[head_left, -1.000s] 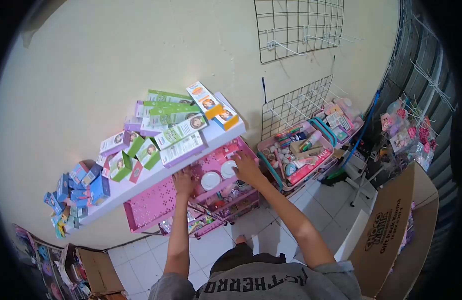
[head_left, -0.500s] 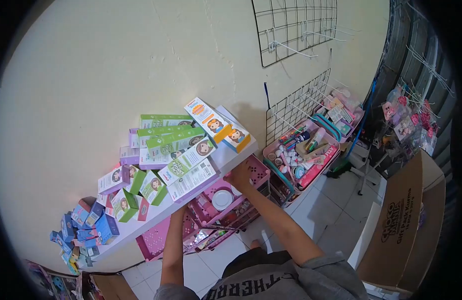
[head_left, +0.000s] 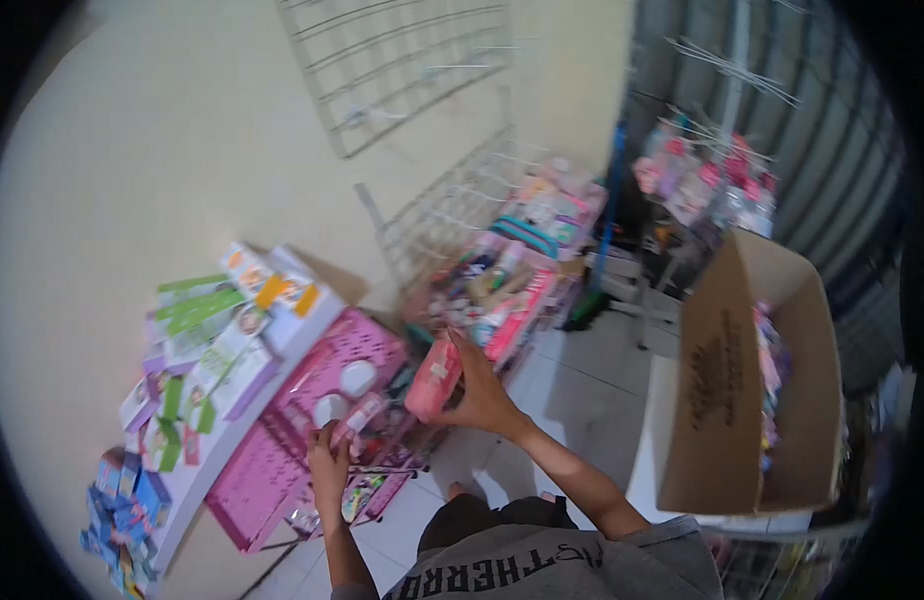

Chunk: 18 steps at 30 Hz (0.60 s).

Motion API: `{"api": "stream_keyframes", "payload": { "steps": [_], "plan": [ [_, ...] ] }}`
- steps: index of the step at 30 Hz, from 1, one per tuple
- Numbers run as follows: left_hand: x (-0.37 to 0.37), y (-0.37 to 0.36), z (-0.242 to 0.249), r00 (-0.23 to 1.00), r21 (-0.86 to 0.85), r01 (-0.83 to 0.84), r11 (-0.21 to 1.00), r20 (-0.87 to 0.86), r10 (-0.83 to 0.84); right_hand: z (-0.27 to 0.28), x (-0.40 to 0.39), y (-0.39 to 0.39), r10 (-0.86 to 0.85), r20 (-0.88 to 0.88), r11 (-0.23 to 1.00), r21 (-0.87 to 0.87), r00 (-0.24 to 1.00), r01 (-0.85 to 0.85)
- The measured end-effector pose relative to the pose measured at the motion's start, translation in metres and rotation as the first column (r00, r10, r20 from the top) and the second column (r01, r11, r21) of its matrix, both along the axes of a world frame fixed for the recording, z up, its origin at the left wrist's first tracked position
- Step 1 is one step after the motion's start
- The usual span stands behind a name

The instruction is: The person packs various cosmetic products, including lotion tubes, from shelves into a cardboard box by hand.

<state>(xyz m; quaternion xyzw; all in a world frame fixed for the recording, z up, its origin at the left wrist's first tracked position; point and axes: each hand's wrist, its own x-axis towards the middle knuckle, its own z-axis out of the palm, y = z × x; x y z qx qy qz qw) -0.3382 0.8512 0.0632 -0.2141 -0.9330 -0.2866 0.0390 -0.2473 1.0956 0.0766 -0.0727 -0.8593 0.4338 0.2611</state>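
Since the earlier frame, both hands have come out from beside the white shelf (head_left: pixel 320 320), and the right hand (head_left: pixel 480 400) has lifted a pink container (head_left: pixel 434 382) over the front of the pink cart (head_left: pixel 250 490). That hand wraps around the container, with its fingers on one side and its thumb below. The left hand (head_left: pixel 328 466) has its fingers at the near end of a light pink bottle (head_left: pixel 364 412), which tilts near the tray's front edge; the blur hides whether they grip it. Two round white tops (head_left: pixel 358 377) sit just beside the bottle.
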Motion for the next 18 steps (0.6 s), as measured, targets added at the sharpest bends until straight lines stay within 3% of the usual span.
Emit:
{"api": "stream_keyframes", "payload": {
  "steps": [1,3,6,7,9,11,13,15,17,18],
  "plan": [
    [0.013,0.027,0.007,0.991,0.049,0.129,0.990,0.034,-0.130,0.017,0.038,0.013,0.024,-0.004,0.999,-0.021,1.000,-0.024],
    [0.049,0.091,0.035,0.950,0.161,0.268,0.950,0.121,-0.289,0.067,0.128,0.028,-0.028,0.062,0.972,-0.229,0.998,0.042],
    [0.113,0.182,0.060,0.729,0.425,0.645,0.635,-0.095,-0.677,0.105,0.261,0.036,-0.320,-0.016,0.910,-0.282,0.947,0.303],
    [0.140,0.208,0.076,0.673,0.440,0.687,0.579,-0.084,-0.735,0.110,0.300,0.043,-0.421,-0.053,0.897,-0.169,0.905,0.408],
    [0.197,0.254,0.113,0.400,0.352,0.866,0.354,-0.065,-0.914,0.118,0.367,0.054,-0.674,-0.043,0.736,-0.121,0.738,0.666],
    [0.256,0.293,0.136,0.160,0.098,0.986,0.134,-0.331,-0.930,0.126,0.421,0.079,-0.822,0.013,0.568,0.084,0.569,0.818],
    [0.319,0.326,0.148,-0.013,-0.049,0.999,0.010,-0.454,-0.891,0.121,0.469,0.107,-0.920,0.166,0.391,0.439,0.355,0.809],
    [0.383,0.367,0.122,-0.165,-0.201,0.975,-0.099,-0.344,-0.924,0.096,0.511,0.139,-0.860,0.484,0.449,0.563,0.163,0.694],
    [0.437,0.396,0.101,-0.317,-0.472,0.857,-0.209,-0.163,-0.934,0.055,0.549,0.178,-0.651,0.756,0.692,0.553,0.071,0.464],
    [0.459,0.407,0.086,-0.317,-0.476,0.834,-0.279,0.001,-0.948,0.043,0.557,0.189,-0.502,0.862,0.794,0.426,0.072,0.433]
  ]
}}
